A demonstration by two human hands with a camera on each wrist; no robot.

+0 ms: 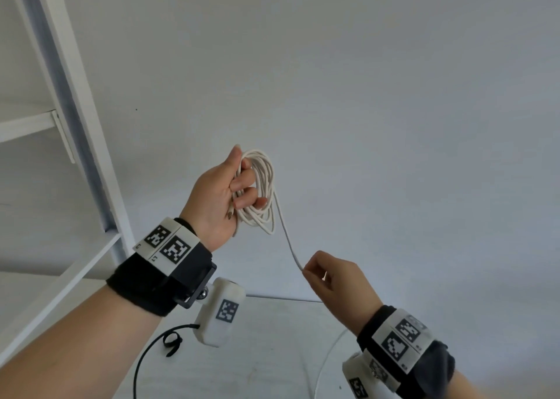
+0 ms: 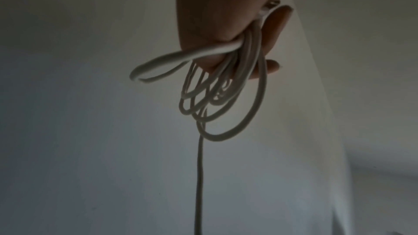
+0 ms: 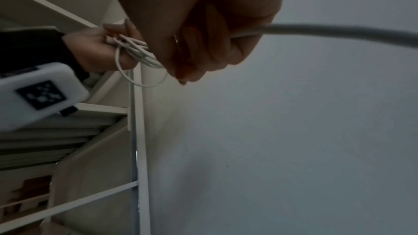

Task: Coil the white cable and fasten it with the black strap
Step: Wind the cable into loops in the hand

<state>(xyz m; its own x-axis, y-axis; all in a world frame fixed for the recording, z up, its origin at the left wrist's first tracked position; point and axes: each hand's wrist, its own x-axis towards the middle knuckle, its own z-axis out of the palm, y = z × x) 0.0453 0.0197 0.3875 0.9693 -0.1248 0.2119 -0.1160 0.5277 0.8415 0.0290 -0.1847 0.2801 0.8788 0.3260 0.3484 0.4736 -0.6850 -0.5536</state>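
Against a plain grey wall, white cable (image 1: 263, 186) loops are gripped in the left hand (image 1: 216, 198); the trailing strand is pinched between right hand (image 1: 336, 280) fingers (image 1: 312, 270).

Both hands raised; left (image 1: 216, 200) curled, right (image 1: 335, 280) pinching.

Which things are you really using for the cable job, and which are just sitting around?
For the job:
- white cable, loops held in the left hand
- right hand, pinching the loose end
- thin black loop, maybe the strap, lying on the table

Just there:
- white shelf frame
- wall
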